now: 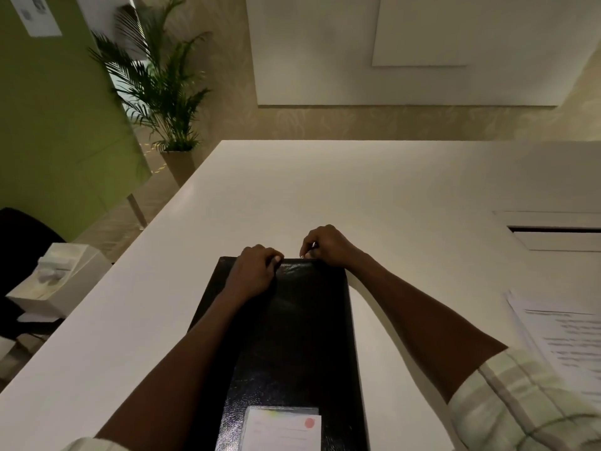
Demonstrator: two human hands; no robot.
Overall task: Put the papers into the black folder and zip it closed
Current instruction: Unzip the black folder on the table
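Observation:
The black folder (292,320) lies lengthwise on the white table (374,190), straight in front of me. A clear pocket with a white label and red dot (281,429) sits on its near end. My left hand (257,271) rests on the folder's far edge, fingers curled and pressing it down. My right hand (325,244) is at the same far edge, a little to the right, pinching a small metallic piece that looks like the zipper pull. A stack of printed papers (562,343) lies on the table at the far right, apart from the folder.
A white box (55,278) stands on a black chair left of the table. A potted palm (162,92) is on the floor beyond the table's left corner. A recessed cable flap (553,232) sits in the tabletop at right.

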